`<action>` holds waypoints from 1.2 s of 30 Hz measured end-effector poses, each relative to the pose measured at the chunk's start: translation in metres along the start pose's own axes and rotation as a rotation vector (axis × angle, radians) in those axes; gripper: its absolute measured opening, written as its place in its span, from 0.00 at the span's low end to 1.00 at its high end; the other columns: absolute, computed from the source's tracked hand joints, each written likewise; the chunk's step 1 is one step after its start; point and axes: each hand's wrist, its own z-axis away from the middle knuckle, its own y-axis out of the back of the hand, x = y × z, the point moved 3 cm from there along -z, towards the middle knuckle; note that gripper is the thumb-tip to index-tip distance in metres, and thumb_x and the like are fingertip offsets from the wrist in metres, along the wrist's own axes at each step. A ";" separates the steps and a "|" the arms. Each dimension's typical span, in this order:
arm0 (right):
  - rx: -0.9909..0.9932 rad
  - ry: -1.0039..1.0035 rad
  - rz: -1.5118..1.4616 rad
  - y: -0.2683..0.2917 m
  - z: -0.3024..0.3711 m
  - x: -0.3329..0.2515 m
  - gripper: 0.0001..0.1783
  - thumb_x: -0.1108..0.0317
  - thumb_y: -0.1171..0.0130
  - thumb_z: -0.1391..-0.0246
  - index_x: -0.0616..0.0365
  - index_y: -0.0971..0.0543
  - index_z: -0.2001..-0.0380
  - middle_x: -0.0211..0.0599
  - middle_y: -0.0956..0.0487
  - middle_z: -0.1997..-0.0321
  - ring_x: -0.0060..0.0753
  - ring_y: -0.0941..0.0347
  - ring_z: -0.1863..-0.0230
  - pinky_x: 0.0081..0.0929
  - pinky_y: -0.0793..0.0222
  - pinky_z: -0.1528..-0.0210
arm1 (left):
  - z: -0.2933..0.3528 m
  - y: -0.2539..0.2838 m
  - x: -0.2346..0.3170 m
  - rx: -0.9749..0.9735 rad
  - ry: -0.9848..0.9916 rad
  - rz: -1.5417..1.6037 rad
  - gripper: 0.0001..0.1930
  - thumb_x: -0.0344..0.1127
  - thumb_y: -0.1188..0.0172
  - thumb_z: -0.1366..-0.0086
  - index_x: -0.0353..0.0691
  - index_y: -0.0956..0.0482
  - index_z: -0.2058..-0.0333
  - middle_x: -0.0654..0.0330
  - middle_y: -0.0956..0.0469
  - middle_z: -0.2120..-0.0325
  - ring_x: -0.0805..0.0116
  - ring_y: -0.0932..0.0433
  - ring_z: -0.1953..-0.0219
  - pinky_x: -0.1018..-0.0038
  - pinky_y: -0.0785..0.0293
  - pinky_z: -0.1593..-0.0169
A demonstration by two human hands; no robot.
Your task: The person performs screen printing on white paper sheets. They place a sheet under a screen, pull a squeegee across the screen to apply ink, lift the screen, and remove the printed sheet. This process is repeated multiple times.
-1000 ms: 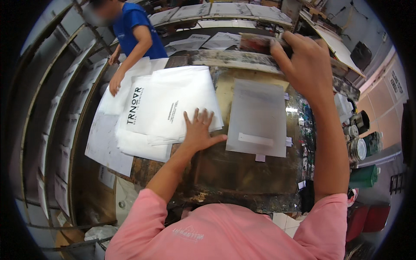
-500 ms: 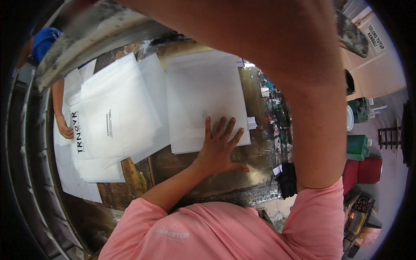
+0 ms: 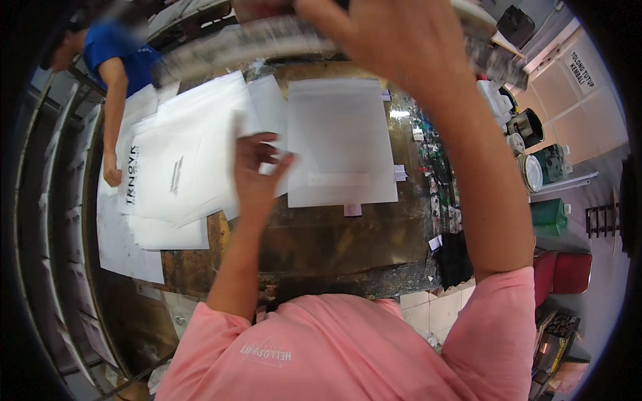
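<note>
A pale translucent sheet (image 3: 341, 140) lies flat on the dark, ink-stained table board (image 3: 321, 240), with small white tabs at its right and near edges. To its left is a loose pile of white translucent sheets (image 3: 194, 140), the top one bearing black print. My left hand (image 3: 257, 167) is raised above the pile's right side, blurred, with fingers bent and thumb apart; nothing shows between them. At the top, my right hand (image 3: 394, 40) reaches out beside a long grey, ink-stained frame (image 3: 254, 53). Its fingertips are blurred and partly cut off, so their grip cannot be made out.
At the far left a person in a blue shirt (image 3: 120, 57) rests a hand (image 3: 112, 170) by the pile. A metal rack (image 3: 47, 220) stands left. Along the right are a black cloth (image 3: 456, 257), tubs and green containers (image 3: 550, 217) and a red chair (image 3: 568, 273).
My left hand has lifted off the pale sheet and moved left. My right arm has swung, bringing its hand into view. The grey frame now appears farther away.
</note>
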 end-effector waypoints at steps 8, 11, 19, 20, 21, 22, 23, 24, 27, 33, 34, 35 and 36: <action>-0.556 0.135 -0.364 -0.043 0.194 -0.031 0.20 0.46 0.32 0.37 0.53 0.16 0.66 0.41 0.18 0.61 0.52 0.22 0.55 0.50 0.31 0.52 | 0.074 0.081 -0.040 -0.090 0.278 -0.196 0.63 0.53 0.07 0.64 0.33 0.27 0.29 0.50 0.19 0.42 0.56 0.23 0.37 0.59 0.32 0.30; -0.809 -0.107 -0.562 -0.068 0.245 -0.049 0.22 0.46 0.31 0.38 0.55 0.14 0.57 0.45 0.15 0.59 0.56 0.18 0.53 0.52 0.23 0.49 | 0.094 0.082 -0.077 -0.100 0.036 -0.944 0.66 0.70 0.14 0.68 0.41 0.23 0.30 0.55 0.25 0.52 0.55 0.28 0.44 0.53 0.41 0.36; -0.507 0.046 -0.389 -0.143 0.259 -0.048 0.30 0.58 0.22 0.51 0.54 0.19 0.46 0.40 0.17 0.49 0.49 0.21 0.51 0.46 0.21 0.50 | 0.097 0.087 -0.105 -0.117 -0.003 -0.972 0.67 0.77 0.18 0.71 0.43 0.21 0.32 0.58 0.30 0.57 0.56 0.31 0.50 0.53 0.46 0.39; -0.484 0.040 -0.391 -0.167 0.246 -0.036 0.29 0.58 0.22 0.51 0.54 0.19 0.46 0.41 0.17 0.50 0.49 0.21 0.51 0.46 0.21 0.50 | 0.097 0.087 -0.104 -0.116 0.003 -0.974 0.67 0.78 0.19 0.71 0.42 0.21 0.32 0.58 0.30 0.57 0.56 0.31 0.50 0.53 0.46 0.39; -0.490 0.032 -0.354 -0.193 0.230 -0.025 0.28 0.58 0.22 0.50 0.54 0.19 0.47 0.41 0.17 0.51 0.49 0.21 0.51 0.46 0.21 0.51 | 0.098 0.086 -0.102 -0.120 -0.012 -0.972 0.68 0.78 0.19 0.71 0.42 0.21 0.32 0.58 0.30 0.57 0.56 0.31 0.50 0.53 0.46 0.39; -0.435 0.036 -0.346 -0.217 0.210 -0.013 0.27 0.58 0.23 0.49 0.54 0.18 0.48 0.40 0.18 0.52 0.50 0.21 0.51 0.46 0.21 0.52 | 0.097 0.086 -0.100 -0.121 -0.027 -0.971 0.68 0.78 0.19 0.71 0.42 0.21 0.32 0.58 0.30 0.58 0.57 0.31 0.50 0.53 0.46 0.39; -0.484 0.016 -0.312 -0.242 0.188 0.000 0.25 0.55 0.24 0.47 0.52 0.18 0.49 0.38 0.17 0.53 0.50 0.20 0.51 0.47 0.20 0.54 | 0.097 0.087 -0.098 -0.114 -0.027 -0.972 0.68 0.79 0.19 0.71 0.42 0.21 0.32 0.58 0.30 0.58 0.57 0.31 0.50 0.53 0.45 0.39; -0.480 0.005 -0.293 -0.262 0.163 0.013 0.23 0.53 0.25 0.45 0.51 0.18 0.50 0.37 0.17 0.53 0.50 0.20 0.51 0.48 0.20 0.55 | 0.096 0.087 -0.096 -0.124 -0.034 -0.963 0.68 0.79 0.19 0.71 0.42 0.21 0.32 0.58 0.30 0.58 0.57 0.31 0.50 0.54 0.45 0.39; -0.536 0.072 -0.332 -0.305 0.091 0.053 0.23 0.41 0.34 0.36 0.51 0.16 0.58 0.43 0.15 0.60 0.54 0.17 0.56 0.52 0.22 0.57 | 0.093 0.090 -0.092 -0.101 -0.090 -0.944 0.71 0.78 0.19 0.72 0.38 0.23 0.30 0.60 0.28 0.61 0.60 0.30 0.55 0.54 0.44 0.40; -0.480 0.099 -0.245 -0.355 0.040 0.089 0.27 0.36 0.38 0.34 0.51 0.16 0.60 0.45 0.14 0.63 0.56 0.16 0.57 0.54 0.22 0.56 | 0.094 0.091 -0.098 -0.135 -0.073 -0.768 0.73 0.76 0.19 0.67 0.30 0.31 0.27 0.61 0.24 0.69 0.60 0.28 0.66 0.58 0.39 0.44; -0.512 0.087 -0.184 -0.359 0.047 0.087 0.27 0.36 0.39 0.34 0.50 0.16 0.59 0.45 0.14 0.62 0.55 0.16 0.56 0.54 0.21 0.56 | 0.094 0.091 -0.098 -0.124 -0.099 -0.753 0.72 0.75 0.18 0.66 0.30 0.31 0.27 0.60 0.23 0.69 0.59 0.27 0.65 0.58 0.39 0.44; -0.436 0.081 -0.195 -0.354 0.061 0.081 0.26 0.37 0.38 0.34 0.49 0.18 0.59 0.41 0.15 0.62 0.52 0.16 0.56 0.53 0.20 0.57 | 0.096 0.090 -0.098 -0.114 -0.122 -0.739 0.72 0.74 0.18 0.65 0.30 0.31 0.27 0.60 0.22 0.68 0.59 0.27 0.65 0.58 0.38 0.44; -0.392 0.063 -0.203 -0.346 0.075 0.075 0.25 0.38 0.38 0.34 0.50 0.20 0.62 0.39 0.17 0.63 0.51 0.16 0.58 0.53 0.21 0.59 | 0.097 0.090 -0.100 -0.102 -0.116 -0.713 0.71 0.74 0.18 0.64 0.30 0.31 0.27 0.59 0.21 0.67 0.58 0.26 0.65 0.58 0.38 0.44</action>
